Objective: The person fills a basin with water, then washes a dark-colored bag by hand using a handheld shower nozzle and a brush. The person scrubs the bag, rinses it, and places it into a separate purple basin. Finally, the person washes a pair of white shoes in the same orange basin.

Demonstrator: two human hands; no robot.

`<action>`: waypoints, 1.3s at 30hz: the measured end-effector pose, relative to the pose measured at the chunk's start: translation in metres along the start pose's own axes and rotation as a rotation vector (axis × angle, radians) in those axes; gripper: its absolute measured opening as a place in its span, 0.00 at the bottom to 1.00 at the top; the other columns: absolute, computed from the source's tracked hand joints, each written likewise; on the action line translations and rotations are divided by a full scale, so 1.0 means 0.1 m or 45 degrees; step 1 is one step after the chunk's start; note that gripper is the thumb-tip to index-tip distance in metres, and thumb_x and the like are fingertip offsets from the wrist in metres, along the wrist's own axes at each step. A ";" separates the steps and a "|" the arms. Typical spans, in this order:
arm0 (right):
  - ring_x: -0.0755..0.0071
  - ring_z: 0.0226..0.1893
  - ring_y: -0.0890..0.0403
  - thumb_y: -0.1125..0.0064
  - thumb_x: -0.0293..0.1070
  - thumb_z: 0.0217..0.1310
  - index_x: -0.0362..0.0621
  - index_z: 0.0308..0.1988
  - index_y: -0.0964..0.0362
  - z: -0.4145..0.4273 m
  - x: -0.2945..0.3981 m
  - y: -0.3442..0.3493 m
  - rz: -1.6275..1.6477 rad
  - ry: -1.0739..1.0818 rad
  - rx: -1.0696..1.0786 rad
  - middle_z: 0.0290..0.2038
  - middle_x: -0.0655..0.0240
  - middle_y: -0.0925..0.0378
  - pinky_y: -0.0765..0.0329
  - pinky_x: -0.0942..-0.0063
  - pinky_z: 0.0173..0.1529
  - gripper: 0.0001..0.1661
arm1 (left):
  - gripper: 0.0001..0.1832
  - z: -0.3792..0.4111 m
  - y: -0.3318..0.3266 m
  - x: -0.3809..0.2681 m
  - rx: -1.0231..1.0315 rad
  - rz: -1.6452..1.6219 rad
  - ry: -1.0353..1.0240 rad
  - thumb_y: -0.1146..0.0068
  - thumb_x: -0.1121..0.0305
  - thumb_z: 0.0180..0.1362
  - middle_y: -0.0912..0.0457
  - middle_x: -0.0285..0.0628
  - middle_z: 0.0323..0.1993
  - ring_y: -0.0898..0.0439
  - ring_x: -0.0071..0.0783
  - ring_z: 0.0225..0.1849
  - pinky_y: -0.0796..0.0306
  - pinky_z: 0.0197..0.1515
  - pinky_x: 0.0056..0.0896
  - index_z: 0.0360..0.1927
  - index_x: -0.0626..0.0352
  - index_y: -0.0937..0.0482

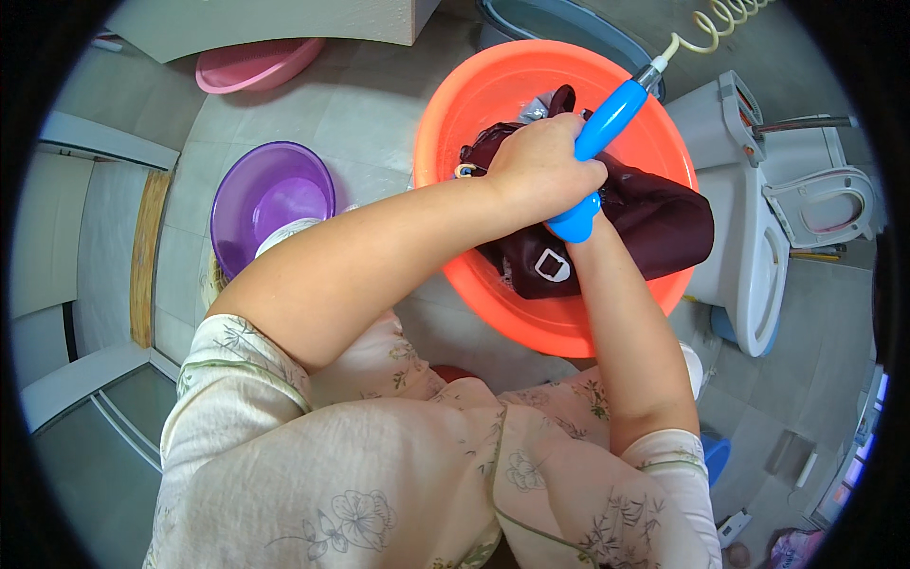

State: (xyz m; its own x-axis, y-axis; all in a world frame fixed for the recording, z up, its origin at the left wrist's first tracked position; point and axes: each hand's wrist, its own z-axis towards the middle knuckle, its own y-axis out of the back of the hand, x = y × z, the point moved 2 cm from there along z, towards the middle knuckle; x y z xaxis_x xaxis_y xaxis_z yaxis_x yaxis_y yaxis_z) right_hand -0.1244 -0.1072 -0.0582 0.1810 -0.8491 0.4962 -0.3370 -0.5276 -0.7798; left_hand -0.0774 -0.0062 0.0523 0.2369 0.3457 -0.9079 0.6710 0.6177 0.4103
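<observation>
My left hand [544, 167] is wrapped around the handle of a blue hand shower [611, 121], whose rounded head [577, 222] points down. A coiled cream hose [711, 32] runs from its chrome end to the upper right. Below lies a glossy dark maroon fabric article [661, 213], bunched up in a large orange basin [512, 320]. A white buckle-like piece [552, 265] shows on the fabric, and part of the fabric lies over the basin's right rim. My right forearm [633, 334] reaches into the basin; the right hand is hidden beneath my left hand and the shower head.
A purple basin [274, 199] stands on the tiled floor at left, a pink basin [259, 67] under the cabinet [298, 25]. A grey-blue tub [569, 21] sits behind the orange basin. White plastic washing fixtures [746, 199] crowd the right side.
</observation>
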 end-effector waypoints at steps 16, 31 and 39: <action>0.57 0.60 0.35 0.44 0.38 0.55 0.48 0.54 0.32 -1.14 1.00 0.06 -3.310 0.768 -0.422 0.56 0.60 0.32 0.42 0.55 0.64 0.25 | 0.15 0.03 -0.01 0.10 0.080 0.231 0.093 0.46 0.65 0.48 0.21 0.52 0.31 0.20 0.46 0.35 0.29 0.38 0.44 0.37 0.64 0.26; 0.43 0.71 0.62 0.67 0.61 0.66 0.68 0.69 0.54 -0.57 0.69 0.83 -3.546 -0.063 -0.347 0.71 0.52 0.61 0.61 0.43 0.70 0.35 | 0.15 0.09 -0.08 0.24 0.042 0.372 0.047 0.47 0.65 0.52 0.20 0.52 0.30 0.20 0.50 0.35 0.28 0.40 0.46 0.40 0.63 0.28; 0.42 0.71 0.65 0.64 0.59 0.66 0.66 0.69 0.53 -0.36 0.63 1.04 -3.309 0.020 -0.257 0.71 0.51 0.65 0.59 0.44 0.70 0.35 | 0.13 0.06 -0.12 0.26 0.095 0.312 -0.002 0.48 0.67 0.54 0.21 0.53 0.29 0.20 0.50 0.34 0.28 0.38 0.45 0.40 0.63 0.28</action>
State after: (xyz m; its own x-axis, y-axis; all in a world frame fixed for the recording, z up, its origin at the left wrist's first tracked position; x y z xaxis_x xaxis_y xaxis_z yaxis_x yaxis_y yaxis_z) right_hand -0.1812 -0.2145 -0.0950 0.1478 0.9859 -0.0782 0.3347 0.0245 0.9420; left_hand -0.0755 -0.0087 0.0233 0.4001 0.4773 -0.7823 0.6434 0.4616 0.6107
